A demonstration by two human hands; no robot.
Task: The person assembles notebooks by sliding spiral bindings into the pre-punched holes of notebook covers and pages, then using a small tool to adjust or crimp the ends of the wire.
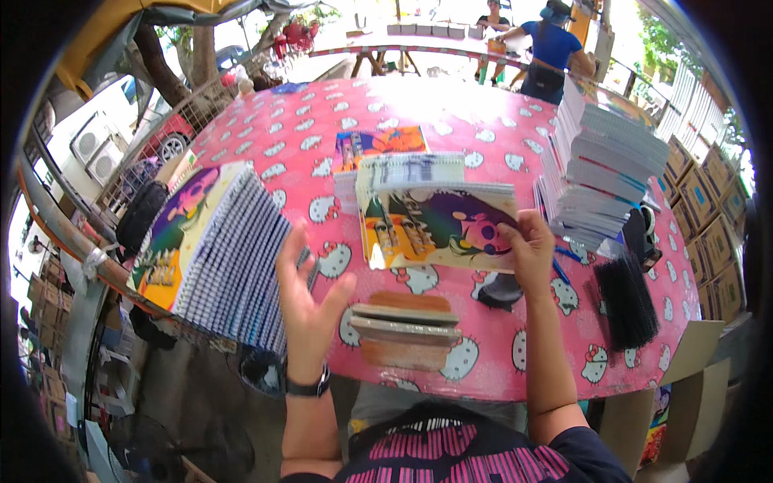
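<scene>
My right hand pinches the right edge of a thin notebook with a colourful cartoon cover, held above the table's middle. My left hand is open, palm turned inward and fingers apart, with nothing in it. It is nearest to a tall stack of wire-bound notebooks, whose bindings face me. Behind the held notebook lie more pages and an orange-and-purple cover. Close to me on the table rests a wooden block with a slotted or ridged middle.
A pink patterned cloth covers the table. At right stand a tall leaning stack of notebooks, a bundle of black wire bindings and a blue pen. A dark grey object lies near my right wrist. Cartons line the right; people work behind.
</scene>
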